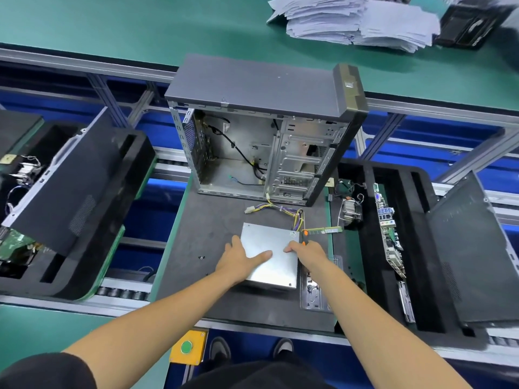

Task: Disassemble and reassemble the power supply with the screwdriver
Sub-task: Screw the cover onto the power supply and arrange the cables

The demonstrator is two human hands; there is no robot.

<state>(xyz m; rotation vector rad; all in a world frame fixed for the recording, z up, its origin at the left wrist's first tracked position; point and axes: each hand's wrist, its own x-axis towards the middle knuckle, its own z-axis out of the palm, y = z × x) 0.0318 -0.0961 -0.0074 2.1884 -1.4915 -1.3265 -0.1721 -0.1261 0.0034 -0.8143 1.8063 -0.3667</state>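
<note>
Both hands on the power supply (pixel 271 255), lying flat on the dark table (pixel 213 220) before the open case (pixel 252 153).
Left hand (pixel 238 261) rests flat, grip released; right hand (pixel 307 254) clenches the orange-handled screwdriver (pixel 304 236), its tip hidden, at the unit's right edge.

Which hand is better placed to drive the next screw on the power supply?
Right. The right hand already grips the screwdriver at the power supply edge; the left hand rests flat on top, steadying it.
</note>
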